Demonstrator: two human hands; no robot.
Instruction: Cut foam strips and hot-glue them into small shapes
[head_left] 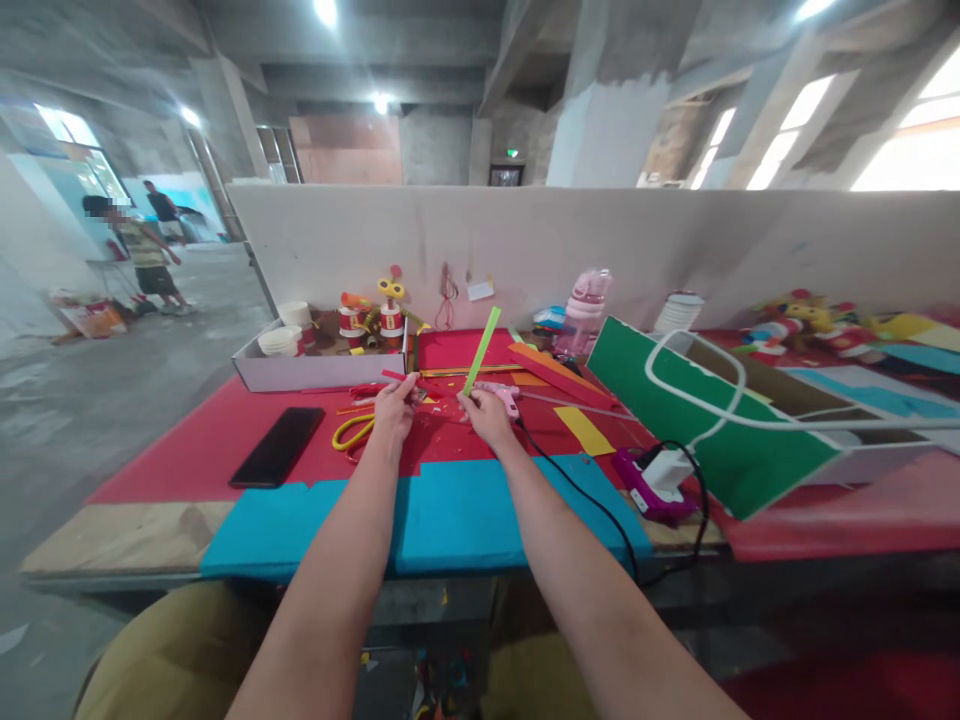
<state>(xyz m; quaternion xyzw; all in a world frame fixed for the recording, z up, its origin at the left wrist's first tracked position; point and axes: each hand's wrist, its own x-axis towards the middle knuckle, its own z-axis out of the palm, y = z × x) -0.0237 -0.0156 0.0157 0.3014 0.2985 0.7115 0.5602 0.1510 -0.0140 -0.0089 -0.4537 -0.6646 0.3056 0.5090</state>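
Note:
My right hand (pixel 486 412) pinches the lower end of a bright green strip (pixel 482 350), which stands up and leans a little to the right. To its left, my left hand (pixel 396 405) is closed at the fingertips on a thin red strip (pixel 391 375). The two hands are apart, above the red table cover. Just behind my right hand lies a pink glue gun (pixel 508 400), partly hidden by it. Yellow-handled scissors (pixel 351 433) rest beside my left wrist.
A black phone (pixel 277 447) lies at left, with a white box (pixel 322 370) of cups and figures behind. At right are a yellow piece (pixel 584 430), a purple power strip (pixel 651 490) with cables, and a green-sided box (pixel 697 420). Blue sheet (pixel 465 515) covers the front edge. Two people stand far left.

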